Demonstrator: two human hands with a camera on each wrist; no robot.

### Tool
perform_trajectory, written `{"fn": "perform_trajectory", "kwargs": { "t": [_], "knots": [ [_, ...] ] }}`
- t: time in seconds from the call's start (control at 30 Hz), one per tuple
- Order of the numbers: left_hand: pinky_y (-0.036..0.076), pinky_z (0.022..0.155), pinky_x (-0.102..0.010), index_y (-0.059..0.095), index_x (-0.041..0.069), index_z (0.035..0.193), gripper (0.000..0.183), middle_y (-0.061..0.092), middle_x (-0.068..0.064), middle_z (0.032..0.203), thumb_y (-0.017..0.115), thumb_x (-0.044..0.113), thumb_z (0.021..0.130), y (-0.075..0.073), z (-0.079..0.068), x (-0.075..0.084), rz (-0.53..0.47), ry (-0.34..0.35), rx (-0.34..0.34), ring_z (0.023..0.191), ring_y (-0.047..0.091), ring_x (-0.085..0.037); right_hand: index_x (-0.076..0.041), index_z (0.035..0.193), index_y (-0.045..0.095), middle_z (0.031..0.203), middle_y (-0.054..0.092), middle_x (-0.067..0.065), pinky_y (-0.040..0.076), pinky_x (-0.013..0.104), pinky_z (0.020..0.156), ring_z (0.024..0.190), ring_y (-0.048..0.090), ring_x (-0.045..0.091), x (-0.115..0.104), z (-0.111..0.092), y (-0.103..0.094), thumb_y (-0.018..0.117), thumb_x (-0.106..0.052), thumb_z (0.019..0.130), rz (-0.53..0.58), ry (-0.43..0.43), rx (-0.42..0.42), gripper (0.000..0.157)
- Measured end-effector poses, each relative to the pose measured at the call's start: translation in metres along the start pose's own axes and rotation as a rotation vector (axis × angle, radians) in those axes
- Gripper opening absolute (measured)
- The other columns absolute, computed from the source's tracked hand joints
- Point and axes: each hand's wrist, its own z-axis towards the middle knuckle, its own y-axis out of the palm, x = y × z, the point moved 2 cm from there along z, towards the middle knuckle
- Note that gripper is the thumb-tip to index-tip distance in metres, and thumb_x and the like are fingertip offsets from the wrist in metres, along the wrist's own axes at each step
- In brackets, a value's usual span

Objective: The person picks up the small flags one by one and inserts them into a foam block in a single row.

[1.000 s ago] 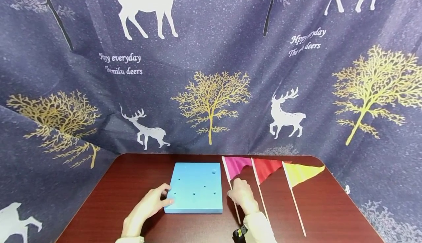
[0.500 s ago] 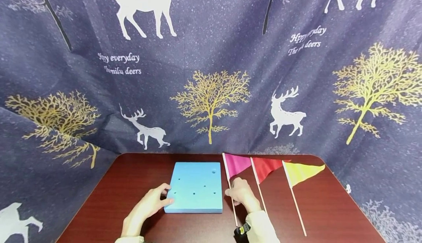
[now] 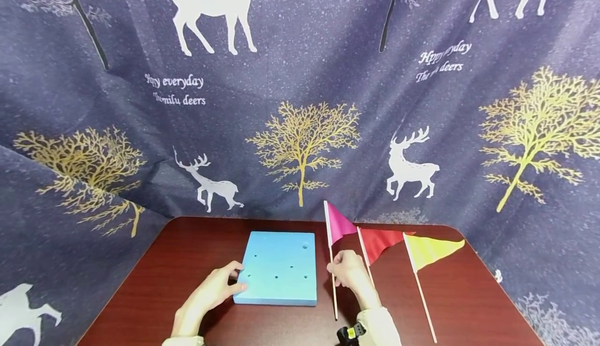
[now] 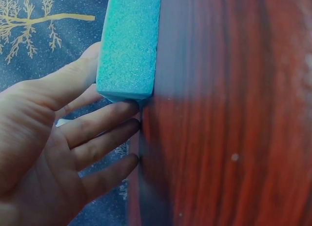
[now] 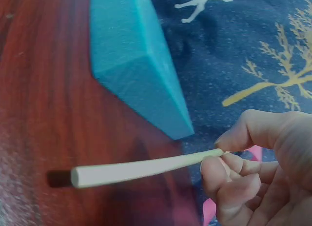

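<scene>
In the head view my right hand (image 3: pixel 350 272) pinches the thin white stick of a magenta pennant flag (image 3: pixel 338 224) between thumb and fingers. The stick's lower end (image 5: pixel 97 176) points towards the table in the right wrist view. A flat light-blue foam block (image 3: pixel 281 284) with several small holes lies left of this flag. My left hand (image 3: pixel 214 287) touches the block's left edge, the thumb near its front corner. In the left wrist view the left fingers (image 4: pixel 105 133) are fairly straight, beside and under the block's end. Part of the thumb is hidden behind the block there.
A red pennant flag (image 3: pixel 382 242) and a yellow pennant flag (image 3: pixel 430 249) lie right of my right hand on the dark red-brown table (image 3: pixel 197 242). Behind the table hangs a blue curtain (image 3: pixel 281 75) with deer and trees.
The magenta flag has risen at its top end, lifted by my right hand, and its cloth now hangs lower against the stick. My left hand and the foam block have stayed in place.
</scene>
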Motion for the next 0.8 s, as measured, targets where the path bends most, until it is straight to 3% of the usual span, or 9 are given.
{"fn": "perform_trajectory", "kwargs": {
  "t": [0.2, 0.47, 0.8],
  "knots": [
    [0.048, 0.068, -0.036, 0.062, 0.010, 0.116, 0.045, 0.066, -0.003, 0.095, 0.080, 0.031, 0.081, 0.000, 0.000, -0.001, -0.002, 0.000, -0.004, 0.085, 0.063, -0.021, -0.003, 0.078, 0.061, 0.055, 0.061, 0.008, 0.045, 0.028, 0.042, 0.048, 0.062, 0.024, 0.000, 0.004, -0.008, 0.064, -0.002, 0.077, 0.128, -0.048, 0.041, 0.004],
    [0.048, 0.067, -0.036, 0.062, 0.009, 0.116, 0.045, 0.065, -0.004, 0.096, 0.079, 0.031, 0.081, 0.000, 0.001, -0.002, -0.002, 0.000, -0.011, 0.086, 0.062, -0.021, -0.003, 0.078, 0.063, 0.058, 0.061, 0.004, 0.046, 0.029, 0.045, 0.052, 0.064, 0.029, -0.010, 0.005, -0.017, 0.065, -0.001, 0.077, 0.177, -0.116, 0.098, 0.004],
    [0.047, 0.067, -0.036, 0.062, 0.010, 0.116, 0.045, 0.065, -0.003, 0.095, 0.079, 0.031, 0.081, 0.001, 0.002, 0.000, 0.004, -0.008, -0.007, 0.084, 0.062, -0.020, -0.006, 0.082, 0.065, 0.066, 0.063, 0.000, 0.049, 0.028, 0.051, 0.056, 0.063, 0.018, -0.029, -0.001, -0.028, 0.068, -0.003, 0.080, 0.194, -0.155, 0.185, 0.005]
  ]
}}
